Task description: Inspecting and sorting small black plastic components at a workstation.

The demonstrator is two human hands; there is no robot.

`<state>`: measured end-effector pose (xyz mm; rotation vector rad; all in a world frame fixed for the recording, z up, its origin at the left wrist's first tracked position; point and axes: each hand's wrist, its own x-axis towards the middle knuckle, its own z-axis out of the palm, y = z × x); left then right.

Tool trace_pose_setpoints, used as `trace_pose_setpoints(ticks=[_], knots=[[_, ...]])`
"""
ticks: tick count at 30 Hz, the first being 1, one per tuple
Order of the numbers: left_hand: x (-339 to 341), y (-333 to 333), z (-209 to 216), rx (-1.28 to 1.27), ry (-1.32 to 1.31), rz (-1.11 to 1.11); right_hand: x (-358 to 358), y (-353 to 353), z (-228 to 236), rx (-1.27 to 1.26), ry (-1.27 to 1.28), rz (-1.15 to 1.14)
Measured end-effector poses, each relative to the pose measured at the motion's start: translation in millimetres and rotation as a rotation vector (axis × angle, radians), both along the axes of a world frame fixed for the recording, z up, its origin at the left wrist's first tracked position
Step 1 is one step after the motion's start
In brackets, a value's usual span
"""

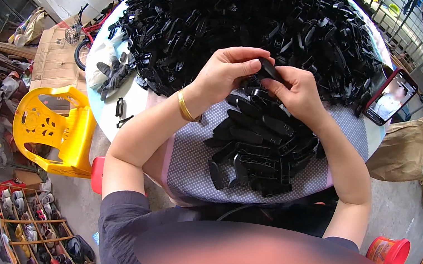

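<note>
Over the round table, both of my hands are closed on one small, elongated black plastic piece (271,71) with a rounded end. My left hand (226,73) pinches its left end between thumb and fingers, and a gold bangle circles that wrist. The other end is gripped by my right hand (300,93). Fingers cover part of the piece, so its exact kind is unclear. Just below my hands lies a smaller heap of similar black plastic pieces (262,135) on a grey patterned cloth (190,154). A large mound of black plastic parts (208,24) fills the table's far side.
A phone (392,97) stands propped at the table's right edge. Dark gloves (114,71) lie at the left edge. Around the table are a yellow plastic chair (56,130), a red bucket (389,255), a brown paper sack (403,151) and a shoe rack (35,234).
</note>
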<state>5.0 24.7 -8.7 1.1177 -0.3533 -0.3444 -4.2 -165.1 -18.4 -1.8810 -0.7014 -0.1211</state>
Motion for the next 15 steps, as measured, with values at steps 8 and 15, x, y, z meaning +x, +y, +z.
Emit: trace_pose_setpoints(ticks=[8,15], knots=[[0,-2,11,0.203,-0.325,0.139,13,-7,4,-0.117,-0.213,0.073],[-55,-15,31,0.840,-1.133,-0.009,31,-12,-7,-0.465,-0.669,0.131]])
